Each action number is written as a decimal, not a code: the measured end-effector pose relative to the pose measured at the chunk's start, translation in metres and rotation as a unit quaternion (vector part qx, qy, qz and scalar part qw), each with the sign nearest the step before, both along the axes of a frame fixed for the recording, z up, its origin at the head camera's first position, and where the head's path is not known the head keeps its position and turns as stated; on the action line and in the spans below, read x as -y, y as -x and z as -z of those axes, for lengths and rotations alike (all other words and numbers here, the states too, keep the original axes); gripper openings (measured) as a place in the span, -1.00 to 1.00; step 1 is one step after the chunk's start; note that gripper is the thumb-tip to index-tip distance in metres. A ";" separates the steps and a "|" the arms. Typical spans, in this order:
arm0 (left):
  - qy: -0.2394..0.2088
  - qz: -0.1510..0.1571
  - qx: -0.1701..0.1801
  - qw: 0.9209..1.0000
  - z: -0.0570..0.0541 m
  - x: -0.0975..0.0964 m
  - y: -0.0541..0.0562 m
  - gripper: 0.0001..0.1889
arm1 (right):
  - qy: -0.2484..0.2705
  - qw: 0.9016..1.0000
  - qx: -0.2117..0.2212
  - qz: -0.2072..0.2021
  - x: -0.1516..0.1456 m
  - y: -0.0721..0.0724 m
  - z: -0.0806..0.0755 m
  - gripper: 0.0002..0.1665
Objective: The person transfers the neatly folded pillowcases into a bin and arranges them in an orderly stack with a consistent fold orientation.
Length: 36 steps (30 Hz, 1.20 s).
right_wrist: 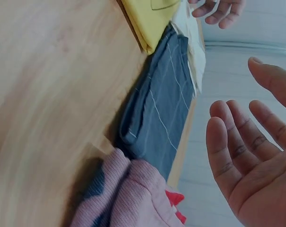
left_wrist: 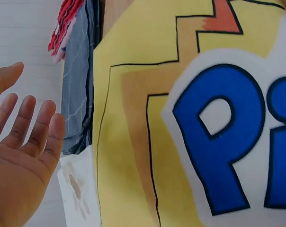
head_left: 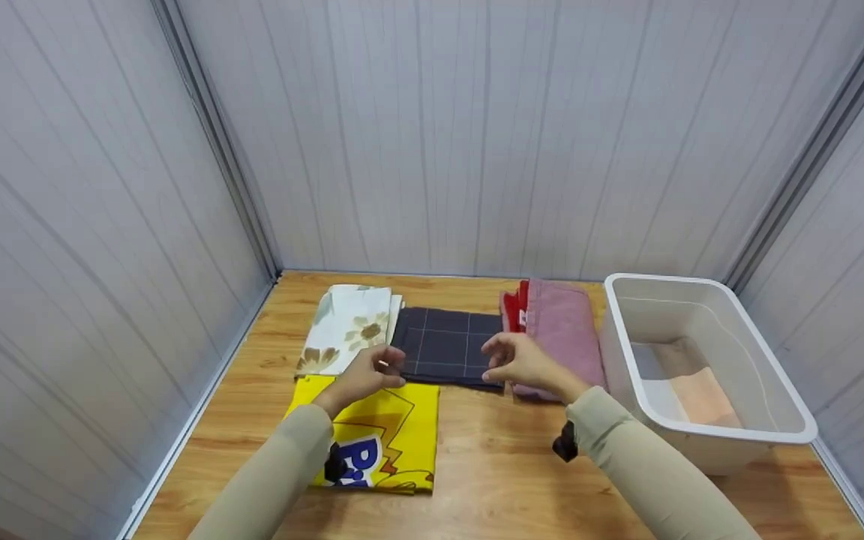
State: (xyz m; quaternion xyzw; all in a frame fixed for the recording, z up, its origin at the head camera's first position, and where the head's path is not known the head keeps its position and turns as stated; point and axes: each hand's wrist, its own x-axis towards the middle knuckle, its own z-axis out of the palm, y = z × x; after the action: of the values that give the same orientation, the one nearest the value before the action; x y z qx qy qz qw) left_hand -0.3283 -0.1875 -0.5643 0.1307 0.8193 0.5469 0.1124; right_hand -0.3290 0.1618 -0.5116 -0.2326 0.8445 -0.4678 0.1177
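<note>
Empty left hand (head_left: 363, 374) and right hand (head_left: 526, 365)

Fingers bend loosely, thumbs apart. The yellow cloth (head_left: 403, 421) lies below the left hand; the dark cloth (head_left: 443, 343) shows between the hands. These 2 look to me soft, light, best taken by a folded edge. Wooden table (head_left: 496, 450), pale panelled walls (head_left: 432, 135), white bin (head_left: 739, 434) at right.

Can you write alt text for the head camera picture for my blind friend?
A person's left hand and right hand hover empty near a flowered cloth, yellow cloth, checked cloth and pink cloth, all folded. A white bin stands at right.

Yellow cloth (head_left: 383, 412) has blk-outlined blue ltrs (left_wrist: 216, 170).
</note>
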 end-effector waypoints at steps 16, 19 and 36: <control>0.093 0.038 -0.010 0.995 0.007 0.027 0.004 -0.44 | 0.011 1.000 0.024 0.007 0.023 -0.008 0.029 -0.46; 0.111 0.041 -0.012 0.993 0.010 0.030 0.004 -0.44 | 0.011 1.000 0.026 0.006 0.027 -0.010 0.035 -0.46; 0.184 0.025 -0.009 0.982 0.024 0.039 0.005 -0.39 | 0.064 0.995 0.074 0.008 0.059 -0.031 0.075 -0.28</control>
State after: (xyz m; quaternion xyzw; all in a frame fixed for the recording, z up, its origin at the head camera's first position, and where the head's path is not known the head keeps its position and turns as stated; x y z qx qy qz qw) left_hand -0.3334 -0.2265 -0.5881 0.1332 0.9034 0.3823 0.1414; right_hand -0.2978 0.1024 -0.5861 -0.1972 0.8037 -0.5378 0.1612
